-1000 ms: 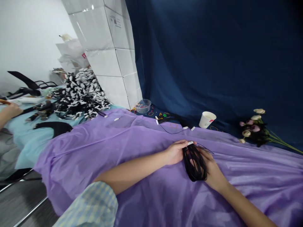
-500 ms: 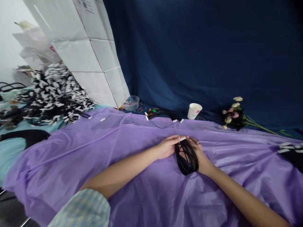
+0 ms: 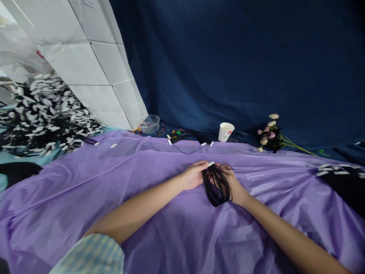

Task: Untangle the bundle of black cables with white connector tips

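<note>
Cords are gripped by left hand and right hand; probably light, limp, best pinched at white end.

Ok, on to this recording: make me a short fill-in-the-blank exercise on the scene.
1. The looped cord bundle held by the left hand and right hand is mostly ____ in colour.
2. The cloth under both forearms is ____.
3. Right of the paper cup lies a bunch of ____ with green stems.

Missing words: black; purple; flowers.
</note>
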The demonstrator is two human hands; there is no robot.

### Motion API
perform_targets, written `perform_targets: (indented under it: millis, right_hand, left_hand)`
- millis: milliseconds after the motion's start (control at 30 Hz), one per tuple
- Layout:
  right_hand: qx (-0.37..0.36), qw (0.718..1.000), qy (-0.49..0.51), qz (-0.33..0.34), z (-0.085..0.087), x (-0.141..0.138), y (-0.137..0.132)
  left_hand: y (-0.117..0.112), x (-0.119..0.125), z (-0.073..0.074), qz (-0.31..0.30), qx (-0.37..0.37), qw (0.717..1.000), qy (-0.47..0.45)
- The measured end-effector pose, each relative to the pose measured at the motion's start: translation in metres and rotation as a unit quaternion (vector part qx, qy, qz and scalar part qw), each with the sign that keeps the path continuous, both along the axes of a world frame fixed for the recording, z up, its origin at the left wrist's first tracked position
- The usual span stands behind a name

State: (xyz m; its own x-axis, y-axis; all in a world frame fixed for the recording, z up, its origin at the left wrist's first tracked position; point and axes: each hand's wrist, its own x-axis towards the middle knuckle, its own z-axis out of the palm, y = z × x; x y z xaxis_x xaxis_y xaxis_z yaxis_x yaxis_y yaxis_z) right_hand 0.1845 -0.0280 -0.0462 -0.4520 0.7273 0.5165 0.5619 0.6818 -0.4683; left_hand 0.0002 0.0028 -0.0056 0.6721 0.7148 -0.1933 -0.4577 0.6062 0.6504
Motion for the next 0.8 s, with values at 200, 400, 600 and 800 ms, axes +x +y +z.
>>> perform_targets:
  millis: [200, 400, 600, 800]
  right_hand:
    - [0.001, 1.000, 0.007, -0.010, -0.0007, 0.0004, -0.0034]
    - [-0.018, 0.999, 0.036, -0.021, -0.0013, 0.0006, -0.0038]
    - [-0.037, 0.997, 0.065, -0.023, -0.0009, 0.0010, -0.0043]
    - [-0.058, 0.993, 0.103, -0.011, 0.0071, -0.0010, -0.0024]
  left_hand:
    - [0.0034, -0.0002, -0.0030, 0.002, -0.016, 1.000, 0.023]
    - [0.0047, -0.0002, -0.0034, 0.011, -0.031, 0.999, 0.036]
    - [0.0053, 0.0004, -0.0017, 0.020, -0.043, 0.998, 0.042]
    - [0.0069, -0.0001, -0.0030, 0.012, -0.047, 0.998, 0.045]
